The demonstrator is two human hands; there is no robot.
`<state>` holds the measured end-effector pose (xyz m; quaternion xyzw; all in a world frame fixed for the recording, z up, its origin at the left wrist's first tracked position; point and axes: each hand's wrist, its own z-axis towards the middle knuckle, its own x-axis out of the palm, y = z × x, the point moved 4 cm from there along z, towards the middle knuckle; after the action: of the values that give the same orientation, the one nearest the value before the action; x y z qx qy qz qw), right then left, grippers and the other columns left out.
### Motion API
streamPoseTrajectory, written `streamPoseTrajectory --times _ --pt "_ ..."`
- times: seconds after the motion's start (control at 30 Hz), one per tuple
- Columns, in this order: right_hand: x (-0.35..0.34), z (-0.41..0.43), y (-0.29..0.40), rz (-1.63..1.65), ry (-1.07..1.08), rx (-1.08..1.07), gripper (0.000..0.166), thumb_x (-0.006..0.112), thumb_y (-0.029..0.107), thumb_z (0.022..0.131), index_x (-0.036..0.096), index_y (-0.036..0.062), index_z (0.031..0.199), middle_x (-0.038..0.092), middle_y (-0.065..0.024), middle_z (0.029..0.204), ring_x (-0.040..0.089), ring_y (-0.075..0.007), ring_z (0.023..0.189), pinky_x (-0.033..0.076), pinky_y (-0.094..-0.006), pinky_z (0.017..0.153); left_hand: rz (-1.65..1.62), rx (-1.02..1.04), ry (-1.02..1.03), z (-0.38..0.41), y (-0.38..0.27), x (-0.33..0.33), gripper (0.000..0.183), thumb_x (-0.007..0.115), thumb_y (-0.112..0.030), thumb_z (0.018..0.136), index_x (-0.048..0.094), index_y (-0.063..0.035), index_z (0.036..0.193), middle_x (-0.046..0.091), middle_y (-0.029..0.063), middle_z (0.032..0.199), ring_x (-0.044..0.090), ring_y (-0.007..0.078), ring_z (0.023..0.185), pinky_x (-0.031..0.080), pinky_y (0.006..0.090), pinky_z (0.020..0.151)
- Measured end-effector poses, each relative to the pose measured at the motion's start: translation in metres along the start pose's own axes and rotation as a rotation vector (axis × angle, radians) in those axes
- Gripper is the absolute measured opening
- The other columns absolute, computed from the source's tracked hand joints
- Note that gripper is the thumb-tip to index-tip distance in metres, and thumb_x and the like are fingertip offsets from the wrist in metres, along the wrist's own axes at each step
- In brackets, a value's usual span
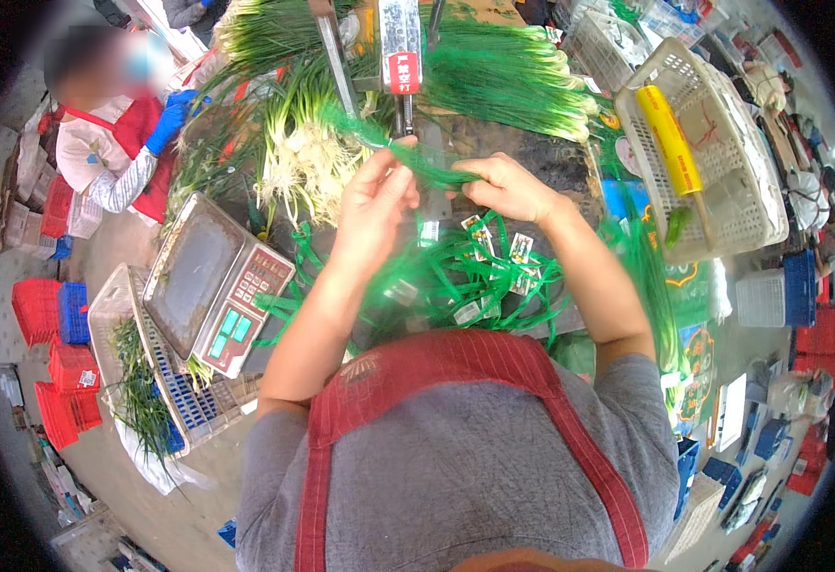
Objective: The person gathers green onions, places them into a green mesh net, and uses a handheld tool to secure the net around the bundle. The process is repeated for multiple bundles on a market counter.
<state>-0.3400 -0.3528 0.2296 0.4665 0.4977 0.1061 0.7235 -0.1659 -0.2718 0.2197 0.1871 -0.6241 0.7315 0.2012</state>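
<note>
A length of green mesh netting (435, 170) stretches between my two bare hands, below a metal clipping machine (401, 43) that bears a red label. The fingertips of my left hand (381, 200) pinch its left part, close to the machine's lower end. My right hand (507, 187) is closed around the right end. Beneath my forearms lies a tangle of green mesh sleeves (489, 286) with printed tags. Loose spring onions (310, 150) with white roots lie beyond my left hand. Past my right hand are more spring onions (510, 86), apparently covered by green netting.
A digital scale (228, 322) stands at left above a plastic crate (124, 286) with green stalks. To the right, a pale crate (768, 207) holds a yellow roll (667, 139) and a green vegetable (678, 225). A co-worker's blue-gloved hand (167, 125) touches stalks across the table.
</note>
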Motion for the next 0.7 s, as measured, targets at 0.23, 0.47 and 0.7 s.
streamPoseTrajectory --times 0.23,0.47,0.7 --pt "-0.017 -0.021 0.031 0.109 0.060 0.066 0.032 0.051 0.023 0.082 0.068 0.0013 0.098 0.062 -0.0066 0.070 0.058 -0.0182 0.066 0.047 -0.0342 0.063 -0.123 0.138 0.024 -0.011 -0.033 0.026 0.034 0.058 -0.012 0.098 0.054 -0.0031 0.130 0.052 -0.0026 0.083 0.046 0.0089 0.074 0.041 0.0267 0.068" --pt "-0.019 -0.048 0.049 0.439 0.271 0.220 0.027 0.049 0.020 0.083 0.068 0.0036 0.095 0.049 0.0029 0.065 0.039 -0.0055 0.052 0.033 -0.0248 0.050 -0.167 0.163 0.074 -0.025 -0.047 0.045 0.023 0.059 -0.004 0.094 0.057 -0.0019 0.117 0.049 -0.0009 0.076 0.044 0.0104 0.068 0.041 0.0278 0.065" --pt "-0.042 -0.088 0.079 0.252 0.167 0.188 0.032 0.051 0.024 0.084 0.066 0.0000 0.098 0.056 -0.0040 0.068 0.049 -0.0125 0.059 0.043 -0.0293 0.056 -0.112 0.124 0.066 -0.030 -0.038 0.059 0.030 0.059 0.001 0.091 0.055 -0.0020 0.121 0.059 0.0031 0.079 0.059 0.0137 0.077 0.049 0.0279 0.070"
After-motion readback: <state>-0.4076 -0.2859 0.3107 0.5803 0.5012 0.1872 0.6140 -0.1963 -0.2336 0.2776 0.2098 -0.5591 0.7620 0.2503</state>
